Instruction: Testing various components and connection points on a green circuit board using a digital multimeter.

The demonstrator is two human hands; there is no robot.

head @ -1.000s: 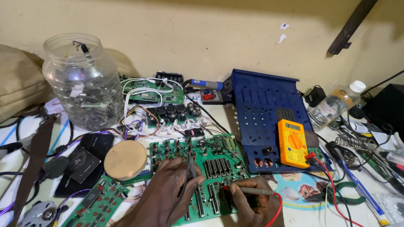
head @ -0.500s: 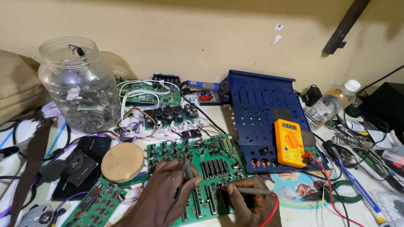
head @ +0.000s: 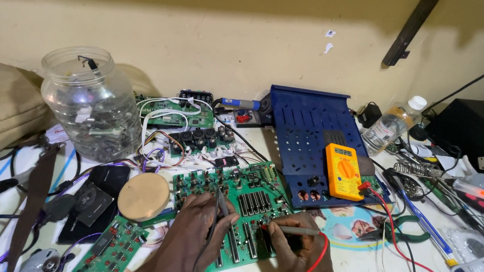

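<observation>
Probing in hand: left hand point(head: 194, 236) pinches the black probe point(head: 222, 203), right hand point(head: 296, 254) grips the red probe point(head: 292, 230), both on the near green circuit board point(head: 238, 200); next contact demands steady tip placement.

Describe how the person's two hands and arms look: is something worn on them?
Both hands are bare: the left hand and the right hand show no gloves, and I see no rings. No watch, strap or sleeve shows on the parts of the wrists and forearms in view; the picture's lower edge cuts them off.
</observation>
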